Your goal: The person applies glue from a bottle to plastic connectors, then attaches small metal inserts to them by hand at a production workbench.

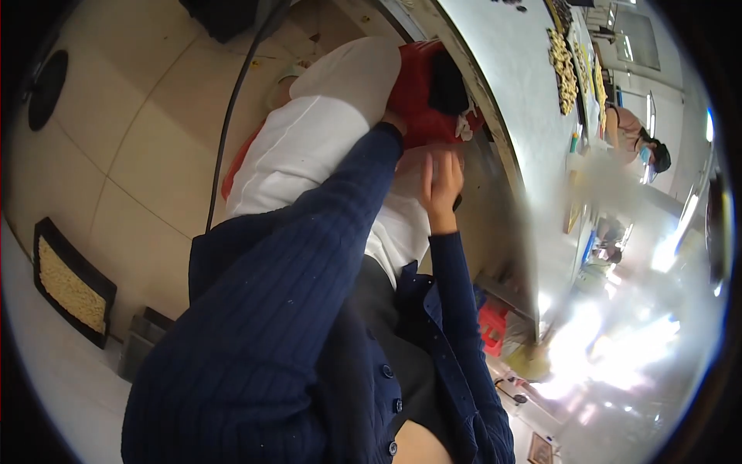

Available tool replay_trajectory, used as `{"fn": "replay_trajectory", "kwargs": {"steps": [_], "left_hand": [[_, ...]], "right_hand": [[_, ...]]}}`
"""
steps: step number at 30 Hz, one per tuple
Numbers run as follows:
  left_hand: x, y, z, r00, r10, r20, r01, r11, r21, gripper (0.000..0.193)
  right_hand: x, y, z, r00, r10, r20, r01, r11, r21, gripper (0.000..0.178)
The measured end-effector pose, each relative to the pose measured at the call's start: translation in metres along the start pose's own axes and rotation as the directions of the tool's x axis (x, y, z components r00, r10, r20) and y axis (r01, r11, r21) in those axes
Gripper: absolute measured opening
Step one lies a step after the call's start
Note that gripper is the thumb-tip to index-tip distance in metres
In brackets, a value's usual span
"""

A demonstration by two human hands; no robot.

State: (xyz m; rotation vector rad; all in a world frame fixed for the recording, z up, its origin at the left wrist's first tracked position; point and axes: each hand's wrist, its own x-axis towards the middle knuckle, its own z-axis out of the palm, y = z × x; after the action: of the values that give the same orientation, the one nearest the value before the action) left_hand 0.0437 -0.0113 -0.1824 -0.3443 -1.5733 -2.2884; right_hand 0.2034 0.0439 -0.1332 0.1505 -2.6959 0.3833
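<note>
My left hand (395, 121) reaches past my white-trousered knee to a red object (418, 78), perhaps a bag or a tub; its fingers are mostly hidden, so their state does not show. On that red object lies something black (448, 83), with a small crumpled white piece (464, 127) beside it. My right hand (444, 182) is raised over my lap, just nearer than the red object. Its fingers are stretched out, the thumb stands apart, and I see nothing held in it. Motion blurs the fingertips slightly.
A metal-edged worktable (506, 54) runs along my right, bearing piles of small pale pieces (563, 73). Across it a masked person (630, 131) bends over. At the left stands a black tray of pale pieces (71, 286). A black cable (232, 131) crosses the tiled floor.
</note>
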Motion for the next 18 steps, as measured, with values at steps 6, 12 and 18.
{"fn": "replay_trajectory", "kwargs": {"steps": [6,12,18], "left_hand": [[0.023,0.002,-0.013,0.998,0.029,0.056,-0.032,0.998,0.056,0.037],[0.038,-0.008,-0.045,0.988,0.053,0.148,-0.08,0.98,0.182,0.044],[0.032,-0.017,-0.035,0.989,0.142,0.042,-0.146,0.98,0.133,0.046]], "right_hand": [[0.042,0.111,0.084,0.928,0.36,0.096,-0.297,0.871,-0.39,0.026],[0.078,0.124,0.108,0.763,0.594,0.257,-0.54,0.803,-0.253,0.036],[0.054,0.14,0.109,0.915,0.401,-0.046,-0.395,0.866,-0.306,0.034]]}}
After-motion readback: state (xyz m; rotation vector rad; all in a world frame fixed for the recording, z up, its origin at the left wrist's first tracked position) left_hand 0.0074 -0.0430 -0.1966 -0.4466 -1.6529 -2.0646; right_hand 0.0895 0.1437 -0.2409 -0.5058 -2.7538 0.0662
